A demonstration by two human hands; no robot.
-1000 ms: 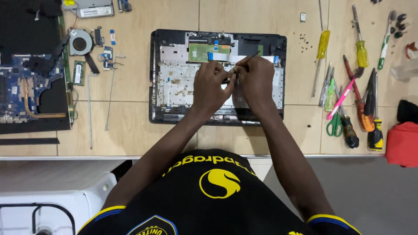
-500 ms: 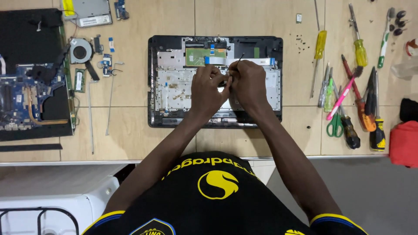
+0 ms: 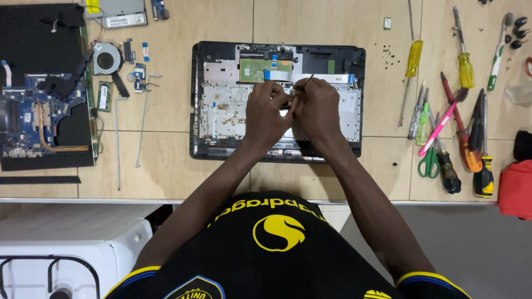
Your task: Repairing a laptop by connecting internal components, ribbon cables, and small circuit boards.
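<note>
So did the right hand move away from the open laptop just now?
No. The right hand stays over the middle of the open laptop shell, beside the left hand, gripping a thin dark tool.

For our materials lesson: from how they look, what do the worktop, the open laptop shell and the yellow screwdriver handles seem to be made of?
Worktop: pale wood or laminate, matte, with faint grain and panel seams.
Laptop shell: black plastic rim, dull; inside it a silvery sheet, probably metal, punched with small holes.
Yellow screwdriver handles: glossy, slightly see-through plastic; shafts look like bare steel.
</note>
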